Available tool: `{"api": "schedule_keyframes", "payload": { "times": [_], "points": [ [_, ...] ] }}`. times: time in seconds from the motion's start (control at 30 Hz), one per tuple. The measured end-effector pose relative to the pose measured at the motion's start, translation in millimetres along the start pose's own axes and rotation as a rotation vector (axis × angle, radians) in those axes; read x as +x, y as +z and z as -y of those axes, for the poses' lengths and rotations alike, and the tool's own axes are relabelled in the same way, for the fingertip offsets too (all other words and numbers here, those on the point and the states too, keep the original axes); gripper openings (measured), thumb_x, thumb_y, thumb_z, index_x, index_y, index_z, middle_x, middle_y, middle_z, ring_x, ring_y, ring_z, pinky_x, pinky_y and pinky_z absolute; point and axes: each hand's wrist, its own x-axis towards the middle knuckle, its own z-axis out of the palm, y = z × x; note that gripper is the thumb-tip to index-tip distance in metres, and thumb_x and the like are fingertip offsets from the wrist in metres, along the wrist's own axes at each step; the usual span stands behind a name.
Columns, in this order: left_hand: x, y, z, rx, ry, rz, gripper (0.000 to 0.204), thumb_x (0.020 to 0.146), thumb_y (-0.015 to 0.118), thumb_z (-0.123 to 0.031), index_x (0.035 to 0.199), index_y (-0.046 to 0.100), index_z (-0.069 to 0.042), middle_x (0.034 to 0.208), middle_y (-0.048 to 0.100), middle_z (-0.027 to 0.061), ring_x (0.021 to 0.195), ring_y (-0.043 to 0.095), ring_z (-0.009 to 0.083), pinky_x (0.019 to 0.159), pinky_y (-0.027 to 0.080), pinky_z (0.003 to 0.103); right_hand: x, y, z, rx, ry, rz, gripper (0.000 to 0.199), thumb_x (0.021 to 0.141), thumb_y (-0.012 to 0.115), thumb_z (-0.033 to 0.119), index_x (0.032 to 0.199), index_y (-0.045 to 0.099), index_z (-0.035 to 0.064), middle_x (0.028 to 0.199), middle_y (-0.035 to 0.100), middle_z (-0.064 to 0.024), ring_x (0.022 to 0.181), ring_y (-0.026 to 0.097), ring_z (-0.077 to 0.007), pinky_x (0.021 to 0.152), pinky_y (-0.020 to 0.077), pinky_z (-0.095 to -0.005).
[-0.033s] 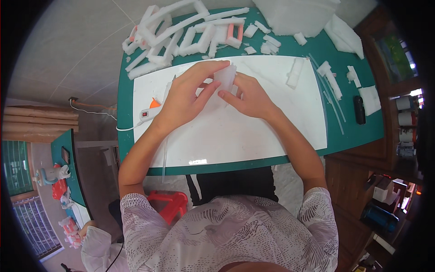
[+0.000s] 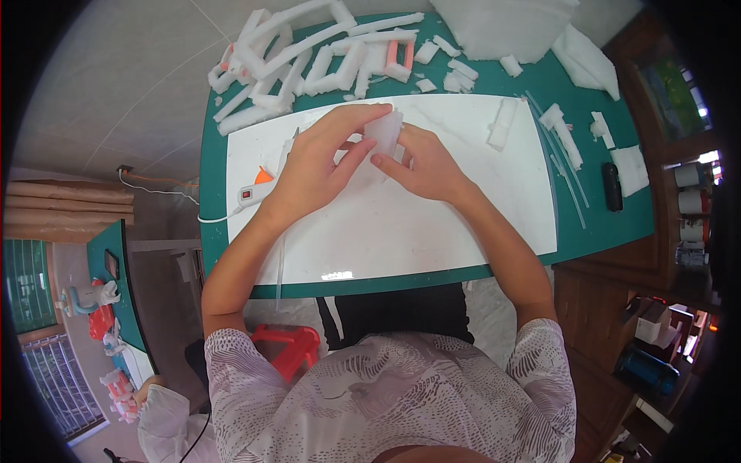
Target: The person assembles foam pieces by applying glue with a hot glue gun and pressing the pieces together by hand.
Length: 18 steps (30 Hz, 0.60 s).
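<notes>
Above the far middle of the white board (image 2: pixel 370 239), a small whitish foam block (image 2: pixel 384 133) is held upright between both hands. My left hand (image 2: pixel 312 166) closes on it from the left, the index finger over its top and the thumb on its near face. From the other side, my right hand (image 2: pixel 428 163) grips its right edge, with the thumb at the lower corner. The fingers behind the block are partly hidden. Left of my left wrist lies a white glue gun (image 2: pixel 251 193) with an orange part and a red switch, its front covered by my arm.
Foam frames and strips (image 2: pixel 309 65) heap at the far left of the green table (image 2: pixel 610 208). A big foam block (image 2: pixel 505 27) stands behind. Clear glue sticks (image 2: pixel 567 181), a foam strip (image 2: pixel 503 123) and a black case (image 2: pixel 612 187) lie right. A red stool (image 2: pixel 289 347) is below.
</notes>
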Motion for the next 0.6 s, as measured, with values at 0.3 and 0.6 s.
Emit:
{"api": "schedule_keyframes", "payload": {
  "times": [0.3,0.6],
  "points": [
    [-5.6,3.7,-2.5,-0.041,-0.088,-0.028,0.048,0.087,0.066,-0.001,0.133,0.053,-0.008,0.125,0.061,0.0106,0.105,0.063,0.0206,0.081,0.056,0.03,-2.4,4.7,-5.6,-0.016,-0.071,-0.009,0.027,0.088,0.068,0.025,0.096,0.06,0.0,0.086,0.061,-0.0155,0.079,0.059,-0.0307,0.072,0.0465,-0.0387],
    [-12.2,1.4,-1.5,-0.151,-0.23,-0.024,0.063,0.085,0.072,-0.003,0.14,0.041,-0.008,0.12,0.063,0.016,0.106,0.065,0.0226,0.087,0.055,0.031,-4.5,15.5,-18.2,-0.141,-0.133,0.031,0.027,0.089,0.066,0.026,0.097,0.062,0.0004,0.087,0.063,-0.0151,0.077,0.061,-0.0312,0.072,0.0484,-0.0391]
  ]
}}
